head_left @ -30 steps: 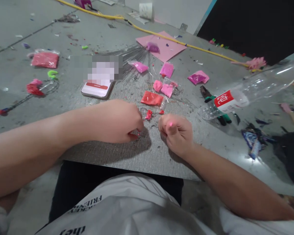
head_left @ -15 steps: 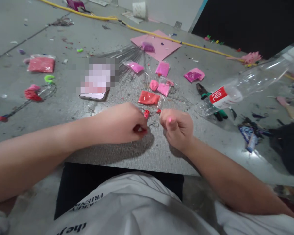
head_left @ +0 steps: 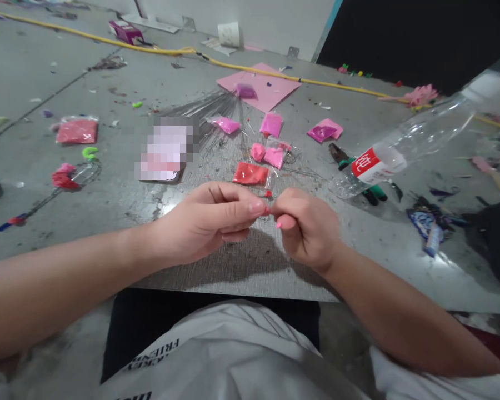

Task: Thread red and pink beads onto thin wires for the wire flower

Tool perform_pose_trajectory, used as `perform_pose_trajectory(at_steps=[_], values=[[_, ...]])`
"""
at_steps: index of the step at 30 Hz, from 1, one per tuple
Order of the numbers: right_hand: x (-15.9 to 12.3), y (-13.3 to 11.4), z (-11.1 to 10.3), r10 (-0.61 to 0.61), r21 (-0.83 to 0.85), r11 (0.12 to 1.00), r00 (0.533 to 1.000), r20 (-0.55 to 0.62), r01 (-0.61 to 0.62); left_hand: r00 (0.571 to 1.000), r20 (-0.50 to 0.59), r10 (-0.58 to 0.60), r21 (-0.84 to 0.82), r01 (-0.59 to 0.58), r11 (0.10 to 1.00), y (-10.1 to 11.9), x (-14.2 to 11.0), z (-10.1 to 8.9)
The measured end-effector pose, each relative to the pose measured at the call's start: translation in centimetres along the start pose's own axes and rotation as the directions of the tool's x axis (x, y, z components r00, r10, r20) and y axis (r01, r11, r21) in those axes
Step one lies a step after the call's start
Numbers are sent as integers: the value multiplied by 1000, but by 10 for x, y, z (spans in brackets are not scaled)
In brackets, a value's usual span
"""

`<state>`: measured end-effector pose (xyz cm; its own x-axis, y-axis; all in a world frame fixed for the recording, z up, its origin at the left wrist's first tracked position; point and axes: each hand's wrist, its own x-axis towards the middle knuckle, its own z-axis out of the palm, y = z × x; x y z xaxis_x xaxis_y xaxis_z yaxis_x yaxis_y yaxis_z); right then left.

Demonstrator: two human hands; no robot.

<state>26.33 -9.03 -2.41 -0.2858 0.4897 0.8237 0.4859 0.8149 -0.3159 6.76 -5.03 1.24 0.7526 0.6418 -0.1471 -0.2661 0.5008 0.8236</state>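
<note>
My left hand (head_left: 216, 222) pinches a small bit of red modelling clay (head_left: 267, 210) between thumb and fingertips. Close against it on the right, my right hand (head_left: 308, 228) is closed, its fingers curled. A tiny pink bit (head_left: 279, 225) shows at my right thumb tip; what the curled fingers hold is hidden. Just beyond the hands lie another small red clay piece (head_left: 268, 194) and a clear bag of red clay (head_left: 250, 174). Behind that sit a pink clay lump (head_left: 257, 151) and a bag of pink clay (head_left: 274, 157).
A phone (head_left: 166, 150), partly blurred out, lies left of a fan of thin wires (head_left: 191, 108). On the right are a plastic bottle (head_left: 416, 144) and green-handled pliers (head_left: 375, 194). A yellow cable (head_left: 150, 49) crosses the back. Another red clay bag (head_left: 77, 130) lies left.
My left hand has turned from a curled, knuckles-up pose to a pinch and moved right, so its fingertips meet my right hand. The view has shifted slightly.
</note>
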Motion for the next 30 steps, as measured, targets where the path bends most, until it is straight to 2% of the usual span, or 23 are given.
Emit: perform_pose_trajectory(at_steps=[9, 17, 30], values=[[4, 4, -3, -72, -35, 997, 997, -21, 71, 998, -11, -55, 46, 56, 997, -1, 1, -6], [1, 3, -2, -34, -31, 999, 999, 41, 35, 996, -76, -41, 133, 51, 990, 1, -1, -5], [-1, 0, -1, 22, -33, 999, 999, 45, -20, 995, -39, -93, 120, 97, 988, 3, -1, -5]])
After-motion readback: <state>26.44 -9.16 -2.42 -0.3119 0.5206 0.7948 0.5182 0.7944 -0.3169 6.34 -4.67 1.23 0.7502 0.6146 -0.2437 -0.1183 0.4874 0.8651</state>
